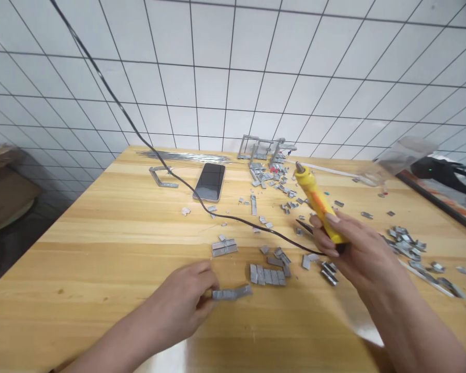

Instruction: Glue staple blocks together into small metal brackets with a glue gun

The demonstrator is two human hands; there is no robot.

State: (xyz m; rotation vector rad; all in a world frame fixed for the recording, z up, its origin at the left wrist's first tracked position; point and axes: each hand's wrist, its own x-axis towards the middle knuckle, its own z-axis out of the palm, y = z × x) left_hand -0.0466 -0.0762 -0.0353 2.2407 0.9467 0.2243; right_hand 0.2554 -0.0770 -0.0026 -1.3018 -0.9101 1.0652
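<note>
My left hand (184, 295) is closed, pinching the near end of a narrow grey strip (232, 293) made of short flat pieces joined in a row. The strip points right, just over the wooden table. Its gripped end is hidden by my fingers. My right hand (353, 243) is wrapped round a yellow glue gun (317, 202) with a metal nozzle, tilted up and to the left. A black cord (233, 217) runs from near this hand across the table to the upper left. Between the hands lies a row of grey pieces (267, 275), with another small grey assembly (224, 246) further left.
A phone (210, 182) lies towards the back, left of several small grey frames (266, 149). Thin metal rods (190, 157) lie along the wall edge. Loose grey pieces (406, 242) are scattered at right, near a clear plastic container (396, 158) and a black device (435, 170).
</note>
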